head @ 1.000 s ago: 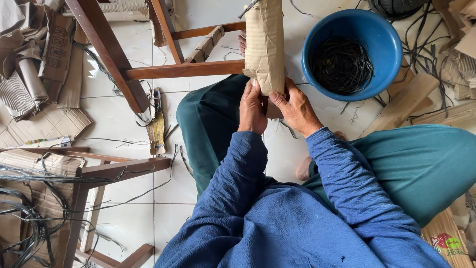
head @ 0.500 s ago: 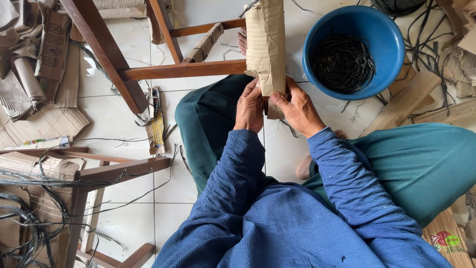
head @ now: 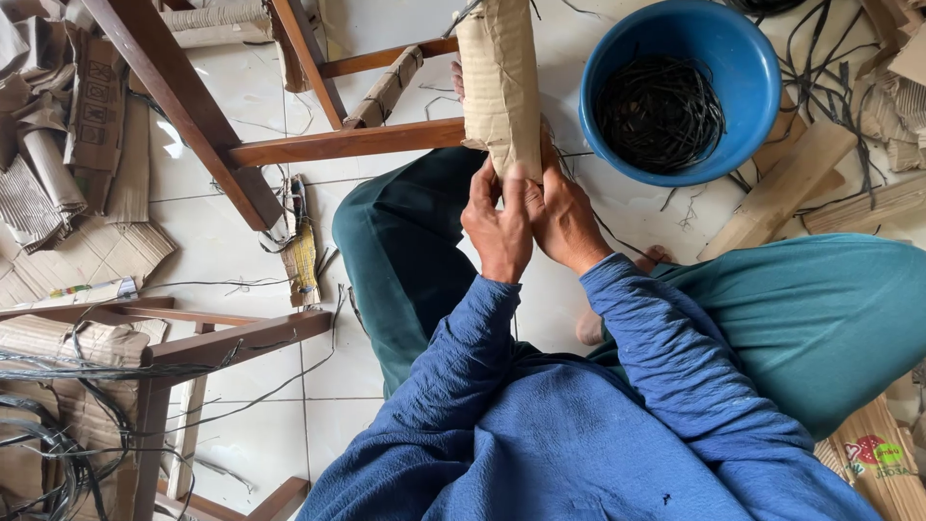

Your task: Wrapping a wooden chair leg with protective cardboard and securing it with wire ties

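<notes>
The person sat low over a white tiled floor [head: 241,241], knees apart in green trousers [head: 405,241], blue sleeves [head: 656,338] reaching forward. Both hands met at the near end of a cardboard wrapping [head: 500,82] that covered an upright wooden piece. The left hand [head: 497,227] was closed around the bottom edge of the cardboard, fingers curled over it and thumb pressed against its front. The right hand [head: 559,217] lay just beside the left, touching it, its fingers closed on the same lower edge from the other side; what lay under its palm could not be made out. The cardboard wrapping stood nearly upright between the knees, running up out of the top of the view, and it crossed in front of a wooden rail [head: 347,143] of a chair frame.

To the right of the wrapping, close by, a blue plastic basin [head: 748,72] sat on the floor with a tangle of black straps [head: 661,111] inside. Loose black straps and wooden slats [head: 781,188] lay beyond and beside it. At the left, flattened and rolled cardboard [head: 58,145] was piled up, and another wooden frame [head: 222,333] wrapped partly in cardboard and bound with dark straps lay near the lower left corner.
</notes>
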